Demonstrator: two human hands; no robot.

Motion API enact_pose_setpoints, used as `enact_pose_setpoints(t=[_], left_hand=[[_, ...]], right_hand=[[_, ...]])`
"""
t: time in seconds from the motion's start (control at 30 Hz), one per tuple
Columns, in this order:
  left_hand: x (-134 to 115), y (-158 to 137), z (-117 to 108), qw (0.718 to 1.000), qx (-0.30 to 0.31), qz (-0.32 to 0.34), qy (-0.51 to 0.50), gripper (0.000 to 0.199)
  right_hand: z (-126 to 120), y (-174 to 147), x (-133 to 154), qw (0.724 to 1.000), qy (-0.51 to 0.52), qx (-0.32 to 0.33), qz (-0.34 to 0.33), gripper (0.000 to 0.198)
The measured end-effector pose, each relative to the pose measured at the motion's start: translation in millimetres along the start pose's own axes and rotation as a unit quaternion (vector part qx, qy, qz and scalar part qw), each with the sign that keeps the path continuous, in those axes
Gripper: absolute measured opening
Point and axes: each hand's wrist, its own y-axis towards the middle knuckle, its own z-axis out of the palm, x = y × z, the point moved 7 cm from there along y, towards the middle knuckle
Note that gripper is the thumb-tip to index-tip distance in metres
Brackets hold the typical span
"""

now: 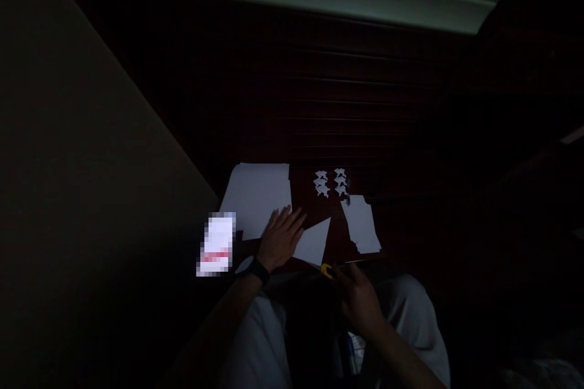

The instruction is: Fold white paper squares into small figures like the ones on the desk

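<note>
My left hand (281, 239), with a dark band at its wrist, lies flat with fingers spread. It rests at the left side of a folded-looking white paper piece (316, 240) with a pointed upper right corner. My right hand (360, 299) is closed round a yellow utility knife (327, 271), whose tip reaches the paper's lower edge. Above my left hand are large white paper sheets (258, 191). To the right lies a stack of smaller white paper (362, 225). Several small folded paper figures (321, 183) stand in two columns behind.
The dark reddish table (303, 188) ends close to my lap. A pixelated bright patch (216, 244) sits at its left, beside a plain wall (114, 164). Dark slatted panelling (347, 103) rises behind. A blue-capped tube-like item (351, 352) shows between my knees. The room is very dim.
</note>
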Motion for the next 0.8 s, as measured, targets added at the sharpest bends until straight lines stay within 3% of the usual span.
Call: enact_pose_setpoints(t=[0.27,0.8], left_hand=[[8.6,-15.8,5.5,0.999,0.01,0.004,0.034,0.046],[0.9,-5.0,7.1,0.999,0.017,0.045,0.009,0.042]], right_hand=[[1.0,3.6,-2.8,1.0,0.006,0.008,0.004,0.043],[3.2,7.1,-0.7,1.0,0.019,0.014,-0.015,0.04]])
